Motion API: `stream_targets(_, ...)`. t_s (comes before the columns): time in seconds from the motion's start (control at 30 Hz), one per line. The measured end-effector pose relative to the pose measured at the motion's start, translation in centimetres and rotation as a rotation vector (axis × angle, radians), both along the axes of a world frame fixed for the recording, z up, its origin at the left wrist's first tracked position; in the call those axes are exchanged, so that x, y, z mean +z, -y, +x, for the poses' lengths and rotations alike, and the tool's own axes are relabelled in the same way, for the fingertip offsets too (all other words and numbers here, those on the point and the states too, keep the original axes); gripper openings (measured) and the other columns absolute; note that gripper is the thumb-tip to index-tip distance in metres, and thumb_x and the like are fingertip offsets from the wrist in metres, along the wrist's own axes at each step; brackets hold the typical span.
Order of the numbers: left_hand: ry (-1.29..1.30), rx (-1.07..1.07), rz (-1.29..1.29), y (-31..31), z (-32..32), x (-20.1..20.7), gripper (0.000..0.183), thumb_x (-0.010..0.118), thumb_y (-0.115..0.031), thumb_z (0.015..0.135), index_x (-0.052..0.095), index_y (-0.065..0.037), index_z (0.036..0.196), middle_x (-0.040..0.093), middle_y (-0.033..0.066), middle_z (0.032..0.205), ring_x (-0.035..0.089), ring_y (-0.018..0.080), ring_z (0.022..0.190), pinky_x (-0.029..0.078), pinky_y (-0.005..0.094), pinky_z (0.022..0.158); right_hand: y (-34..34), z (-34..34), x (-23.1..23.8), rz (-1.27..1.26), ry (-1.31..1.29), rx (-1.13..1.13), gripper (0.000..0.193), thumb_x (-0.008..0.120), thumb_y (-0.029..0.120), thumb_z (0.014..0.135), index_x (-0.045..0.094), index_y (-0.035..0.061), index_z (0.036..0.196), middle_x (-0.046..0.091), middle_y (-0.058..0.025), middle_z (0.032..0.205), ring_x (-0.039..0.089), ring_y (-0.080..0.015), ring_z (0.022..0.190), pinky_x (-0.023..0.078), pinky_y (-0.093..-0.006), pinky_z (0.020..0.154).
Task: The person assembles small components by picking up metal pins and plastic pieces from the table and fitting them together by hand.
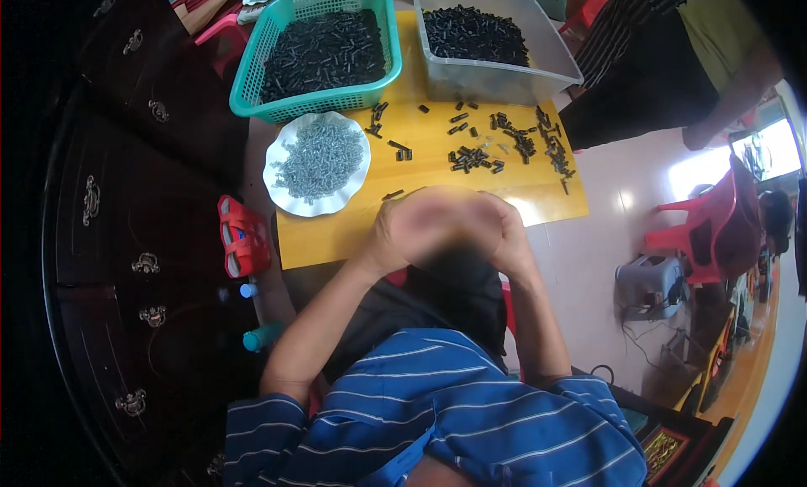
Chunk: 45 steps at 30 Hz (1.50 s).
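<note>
My left hand and my right hand are raised close together over the table's near edge. A round blur covers most of their fingers, so I cannot make out what they hold, if anything. A short black piece lies just beyond my left hand. Farther off, a pile of small black cylinders rests on the yellow table. To the left, a white wavy-rimmed plate carries many small, shiny, clear or silvery pieces.
At the back stand a green plastic basket and a translucent bin, both filled with black pieces. Dark drawers line the left side, near a red bag. Another person stands at right, near a red chair and grey stool.
</note>
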State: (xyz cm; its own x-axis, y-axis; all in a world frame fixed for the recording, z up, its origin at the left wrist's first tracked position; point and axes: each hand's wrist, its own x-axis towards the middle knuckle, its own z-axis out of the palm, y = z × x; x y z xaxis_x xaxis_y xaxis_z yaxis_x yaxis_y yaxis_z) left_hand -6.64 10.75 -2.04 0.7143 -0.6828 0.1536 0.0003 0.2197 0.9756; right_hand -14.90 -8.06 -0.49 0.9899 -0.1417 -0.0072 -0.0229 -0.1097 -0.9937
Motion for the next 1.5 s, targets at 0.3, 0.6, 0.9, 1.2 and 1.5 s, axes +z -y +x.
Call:
stream_targets(0.3, -0.056, 0.184, -0.001, -0.1, 0.6, -1.4, 0.013, 0.069, -0.002, 0.093, 0.067, 0.000, 0.106, 0.073, 0.0029, 0.089, 0.068, 0.0064, 0.082, 0.054, 0.0224, 0.077, -0.5, -0.4, -1.2, 0.026, -0.058, 0.025, 0.016, 0.069, 0.016, 0.099, 0.067, 0.0003, 0.101, 0.068, 0.0012, 0.088, 0.059, -0.0057, 0.084, 0.048, -0.0237, 0.078)
stream_targets(0.6, -0.049, 0.065, 0.064, -0.1, 0.7, -2.0, 0.015, 0.071, 0.001, 0.092, 0.068, 0.001, 0.107, 0.069, 0.0002, 0.094, 0.063, 0.0045, 0.084, 0.053, 0.0207, 0.079, -0.3, -0.1, -1.6, 0.083, -0.068, -0.015, 0.018, 0.068, 0.017, 0.099, 0.067, -0.0007, 0.100, 0.068, 0.0013, 0.087, 0.059, -0.0058, 0.083, 0.049, -0.0242, 0.075)
stream_targets(0.9, -0.036, 0.045, 0.139, -0.3, 0.9, -2.6, 0.012, 0.071, 0.000, 0.092, 0.069, 0.001, 0.104, 0.071, 0.0023, 0.091, 0.067, 0.0070, 0.081, 0.056, 0.0234, 0.076, -0.3, 0.2, 0.7, -0.473, 0.034, -0.011, 0.014, 0.073, 0.015, 0.093, 0.070, 0.0009, 0.094, 0.071, -0.0101, 0.081, 0.068, -0.0178, 0.074, 0.052, -0.0315, 0.067)
stream_targets(1.2, -0.285, -0.041, 0.001, -0.3, 1.1, -1.9, 0.012, 0.069, -0.001, 0.094, 0.068, 0.002, 0.106, 0.071, 0.0053, 0.092, 0.068, 0.0103, 0.080, 0.057, 0.0248, 0.078, -0.2, 0.3, 2.1, -0.625, 0.099, 0.011, 0.013, 0.075, 0.014, 0.089, 0.070, 0.0022, 0.092, 0.070, -0.0152, 0.083, 0.069, -0.0322, 0.076, 0.053, -0.0379, 0.068)
stream_targets(1.5, -0.244, -0.041, 0.013, -0.2, 1.0, -2.0, 0.012, 0.068, 0.000, 0.094, 0.068, 0.002, 0.106, 0.071, 0.0041, 0.092, 0.068, 0.0093, 0.080, 0.057, 0.0240, 0.077, 0.0, 0.4, 2.4, -0.684, 0.107, 0.052, 0.011, 0.075, 0.011, 0.088, 0.070, 0.0012, 0.090, 0.071, -0.0141, 0.080, 0.070, -0.0298, 0.073, 0.053, -0.0376, 0.066)
